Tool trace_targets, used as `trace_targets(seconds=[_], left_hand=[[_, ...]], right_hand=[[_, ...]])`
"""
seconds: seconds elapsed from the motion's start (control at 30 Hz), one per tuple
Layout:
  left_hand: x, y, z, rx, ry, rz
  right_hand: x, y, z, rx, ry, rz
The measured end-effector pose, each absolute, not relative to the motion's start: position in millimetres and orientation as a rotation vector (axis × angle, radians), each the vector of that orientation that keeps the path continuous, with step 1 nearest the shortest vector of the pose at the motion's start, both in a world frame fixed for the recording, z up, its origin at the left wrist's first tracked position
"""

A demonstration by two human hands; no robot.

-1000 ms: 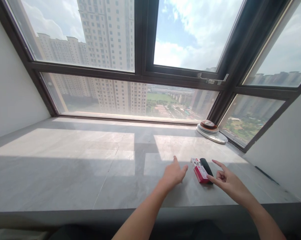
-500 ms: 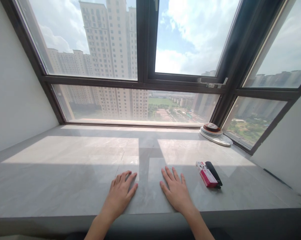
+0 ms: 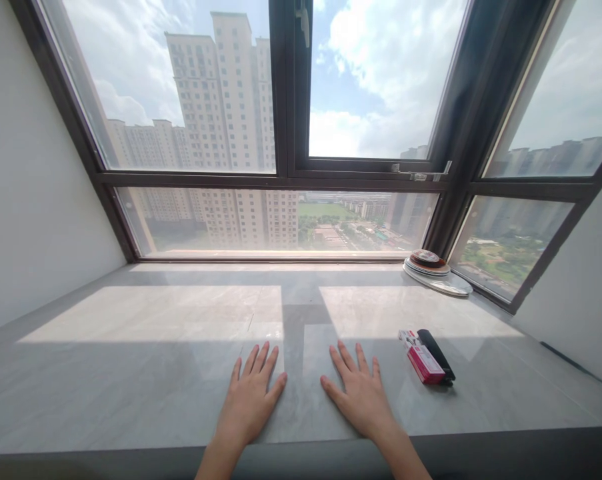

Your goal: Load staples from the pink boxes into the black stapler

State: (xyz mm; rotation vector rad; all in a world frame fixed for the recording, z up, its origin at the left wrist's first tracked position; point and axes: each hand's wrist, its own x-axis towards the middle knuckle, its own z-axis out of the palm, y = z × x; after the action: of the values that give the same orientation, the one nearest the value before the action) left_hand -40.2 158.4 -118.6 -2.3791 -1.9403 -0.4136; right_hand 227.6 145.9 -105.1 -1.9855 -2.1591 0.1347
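Note:
My left hand lies palm down on the grey marbled windowsill, fingers spread and holding nothing. To its right my right hand rests flat in the same way, its fingers apart and nothing in it. A gap of bare sill separates the two thumbs. Nearest to my right hand, off to its right, is a small pink and white box. A black stapler-like object lies alongside that box, touching or almost touching it; its exact kind I cannot make out.
In the far right corner of the sill sits a stack of round plates or discs. Dark-framed window panes rise behind the sill. A white wall closes the left side, and the sill's front edge runs below my wrists.
My left hand's fingers have straightened and spread flat from a slightly curled pose. The right hand stays flat. The whole view has shifted a little, with the sill lower in the picture.

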Motion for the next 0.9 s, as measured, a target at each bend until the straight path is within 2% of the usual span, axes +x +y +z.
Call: trace_targets(seconds=[0.9], left_hand=[[-40.5, 154.0, -116.3, -2.389, -1.955, -0.395]], right_hand=[[228.9, 145.7, -105.5, -1.978, -2.174, 0.14]])
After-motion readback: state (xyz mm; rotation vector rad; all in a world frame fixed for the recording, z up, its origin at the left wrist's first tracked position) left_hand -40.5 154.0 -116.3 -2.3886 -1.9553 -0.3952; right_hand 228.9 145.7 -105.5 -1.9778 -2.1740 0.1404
